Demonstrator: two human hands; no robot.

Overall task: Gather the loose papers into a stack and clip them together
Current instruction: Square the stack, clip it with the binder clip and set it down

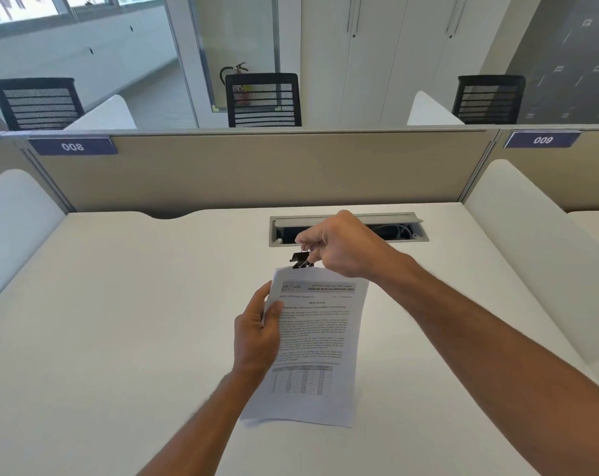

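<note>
Papers (317, 341), printed and stacked, sit at centre frame over a white desk (119, 321), the left hand (256, 334) gripping their left edge. At their top edge a black binder clip (302, 261) is pinched by its wire handles in the right hand (342, 250). Behind lies an open cable tray (349, 231), then a beige partition (256, 166) labelled 008; black mesh chairs (263, 99) stand across the upper frame.

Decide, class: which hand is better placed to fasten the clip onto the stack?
Right. The right hand already pinches the binder clip at the papers' top edge; the left hand grips their side.
</note>
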